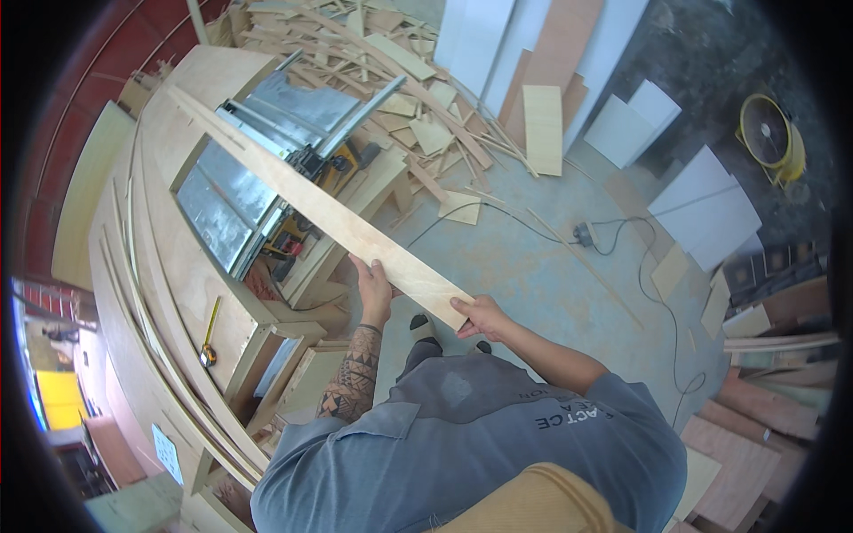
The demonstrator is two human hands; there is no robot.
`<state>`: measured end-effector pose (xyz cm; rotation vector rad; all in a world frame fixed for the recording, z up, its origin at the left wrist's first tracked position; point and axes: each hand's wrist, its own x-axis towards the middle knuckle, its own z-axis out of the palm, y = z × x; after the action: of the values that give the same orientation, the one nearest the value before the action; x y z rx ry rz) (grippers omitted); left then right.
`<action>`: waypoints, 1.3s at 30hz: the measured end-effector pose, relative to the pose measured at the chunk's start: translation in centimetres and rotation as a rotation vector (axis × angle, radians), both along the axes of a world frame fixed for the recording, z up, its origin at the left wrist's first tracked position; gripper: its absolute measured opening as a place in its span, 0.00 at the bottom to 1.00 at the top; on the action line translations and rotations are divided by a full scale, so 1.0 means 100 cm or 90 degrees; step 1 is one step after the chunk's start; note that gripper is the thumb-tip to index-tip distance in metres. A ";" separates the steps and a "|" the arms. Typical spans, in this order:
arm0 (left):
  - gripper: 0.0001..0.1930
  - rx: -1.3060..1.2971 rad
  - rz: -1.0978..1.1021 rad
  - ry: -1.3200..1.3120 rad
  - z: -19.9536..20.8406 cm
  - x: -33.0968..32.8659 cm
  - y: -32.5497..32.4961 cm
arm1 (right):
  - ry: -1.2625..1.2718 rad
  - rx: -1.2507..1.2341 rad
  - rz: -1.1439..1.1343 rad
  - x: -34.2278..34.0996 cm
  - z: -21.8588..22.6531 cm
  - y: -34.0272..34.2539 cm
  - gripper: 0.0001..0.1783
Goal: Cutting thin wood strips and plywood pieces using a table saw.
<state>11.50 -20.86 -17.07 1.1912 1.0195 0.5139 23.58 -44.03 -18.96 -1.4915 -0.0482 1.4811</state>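
Observation:
A long, narrow plywood strip (364, 235) runs slantwise from my body across to the far left, over the table saw (222, 195). My left hand (371, 282) grips its near-left edge, thumb on top and fingers partly hidden beneath. At the strip's near end, my right hand (482, 317) is closed around the corner, with the thumb on the upper face. The strip's far end reaches over the wooden worktop on the far left; whether it rests there I cannot tell.
Several thin strips (133, 293) and a tape measure (209, 354) lie on the worktop (191, 298). Offcuts (426, 133) are heaped at the back. A cable (653, 226) with a socket block (585, 234) crosses the floor. White panels (711, 209) and a yellow fan (766, 138) stand at right.

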 end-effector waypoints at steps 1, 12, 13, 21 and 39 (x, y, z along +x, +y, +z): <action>0.40 0.015 0.003 0.016 -0.001 -0.001 0.005 | -0.018 -0.022 -0.018 -0.002 0.000 0.005 0.34; 0.40 0.044 0.038 0.046 -0.006 0.006 0.115 | -0.025 0.017 -0.029 -0.003 -0.001 0.115 0.32; 0.40 0.042 0.032 0.048 -0.006 0.006 0.124 | -0.029 0.013 -0.038 -0.002 -0.002 0.124 0.33; 0.41 0.150 0.029 0.128 -0.026 0.005 0.230 | -0.008 0.036 -0.032 -0.003 -0.002 0.224 0.31; 0.43 0.364 -0.036 0.342 0.009 -0.013 0.230 | -0.030 0.013 -0.080 0.000 -0.022 0.367 0.31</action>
<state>10.23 2.14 -16.19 1.9306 1.3326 0.4634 23.54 -7.31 -21.15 -1.4862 0.0030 1.3415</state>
